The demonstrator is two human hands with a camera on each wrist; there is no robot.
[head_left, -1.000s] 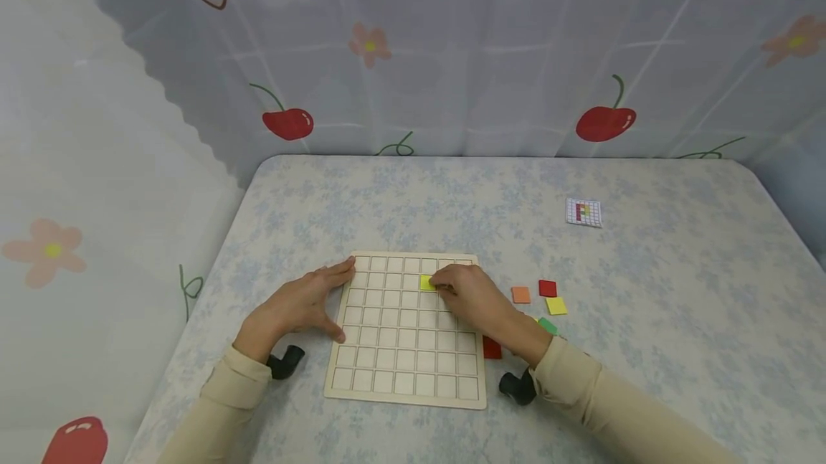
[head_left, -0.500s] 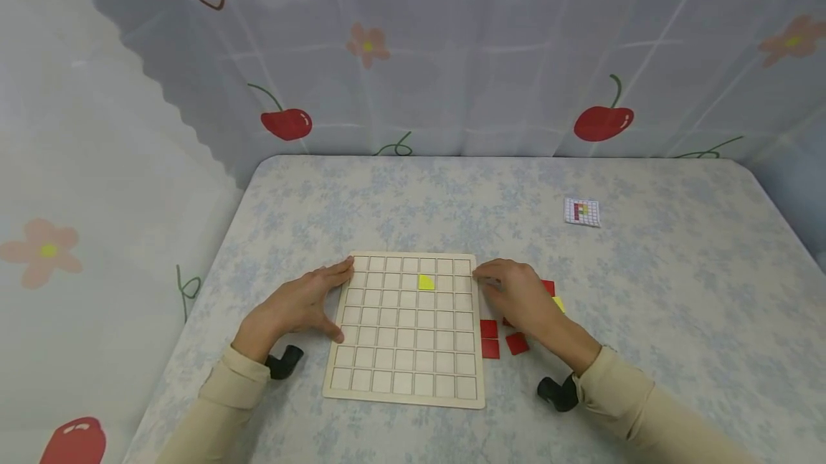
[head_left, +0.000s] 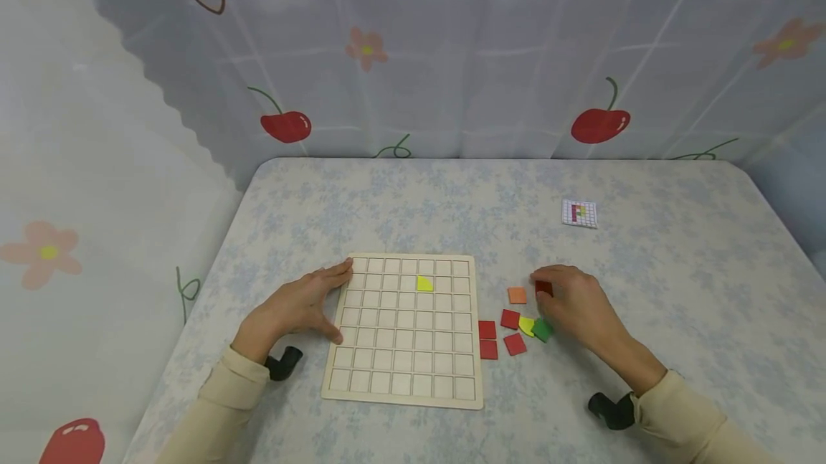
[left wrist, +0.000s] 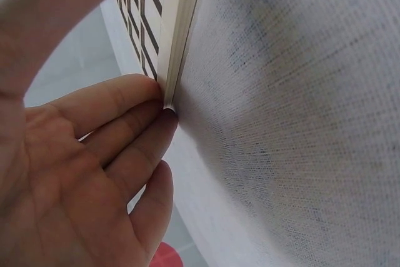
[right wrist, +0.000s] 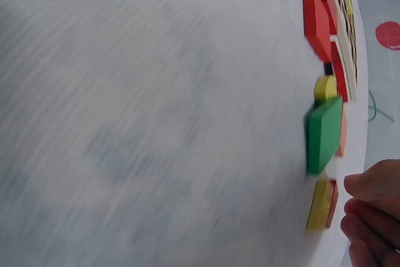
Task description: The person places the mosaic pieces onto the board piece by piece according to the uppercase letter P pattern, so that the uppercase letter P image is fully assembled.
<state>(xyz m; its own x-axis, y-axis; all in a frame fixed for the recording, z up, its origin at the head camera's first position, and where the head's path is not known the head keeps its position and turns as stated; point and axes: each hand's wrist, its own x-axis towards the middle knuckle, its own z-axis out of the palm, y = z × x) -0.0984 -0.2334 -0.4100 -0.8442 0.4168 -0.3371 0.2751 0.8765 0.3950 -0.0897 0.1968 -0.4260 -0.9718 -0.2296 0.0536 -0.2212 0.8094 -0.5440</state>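
Observation:
A pale wooden grid board (head_left: 333,391) lies on the table. On its left edge my left hand (head_left: 300,306) rests with fingers and thumb spread apart; the left wrist view shows fingertips (left wrist: 164,95) touching the rim. One yellow tile with a rounded corner (head_left: 424,283) sits in an upper cell. Right of the board, my right hand (head_left: 577,306) is over the loose tiles, thumb and fingers apart around a dark red tile (head_left: 544,287). A yellow tile (right wrist: 320,204) beside that red one shows in the right wrist view, but the hand hides it in the head view.
Near the right hand lie an orange tile (head_left: 517,295), a green tile (head_left: 542,330), a yellow rounded tile (head_left: 527,325) and several red tiles (head_left: 514,344). A small card with a coloured grid pattern (head_left: 578,213) lies farther back. A patterned curtain (head_left: 452,55) hangs behind the table.
My right hand has let go of the yellow tile, leaving it in the board's cell, and has moved right to the loose tiles. The left hand stays on the board's edge.

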